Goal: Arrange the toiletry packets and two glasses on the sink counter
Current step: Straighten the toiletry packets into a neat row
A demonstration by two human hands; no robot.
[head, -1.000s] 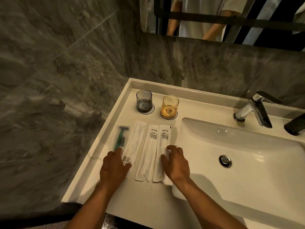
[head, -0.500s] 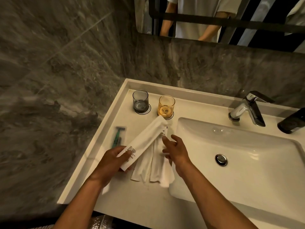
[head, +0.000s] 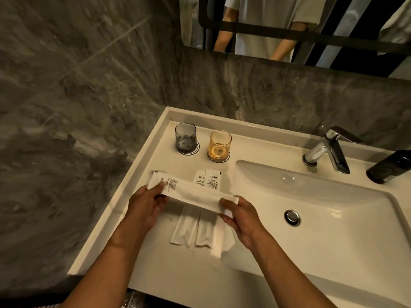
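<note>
A long white toiletry packet (head: pixel 191 193) is held crosswise above the counter. My left hand (head: pixel 145 206) pinches its printed end and my right hand (head: pixel 239 215) grips the other end. Beneath it two more white packets (head: pixel 205 182) lie side by side on the white sink counter (head: pixel 160 152), partly covered by the held one. At the back stand a grey glass (head: pixel 185 138) and an amber glass (head: pixel 220 145), each on a round coaster. The green razor seen earlier is hidden.
The basin (head: pixel 333 218) with its drain lies to the right, a chrome tap (head: pixel 327 150) behind it and a dark bottle (head: pixel 391 167) at the far right. Grey marble walls close the left and back. A mirror (head: pixel 289 25) hangs above.
My left hand lifted the leftmost packet off the counter and swung it sideways. My right hand left the lying packets and took its other end. The razor went out of sight.
</note>
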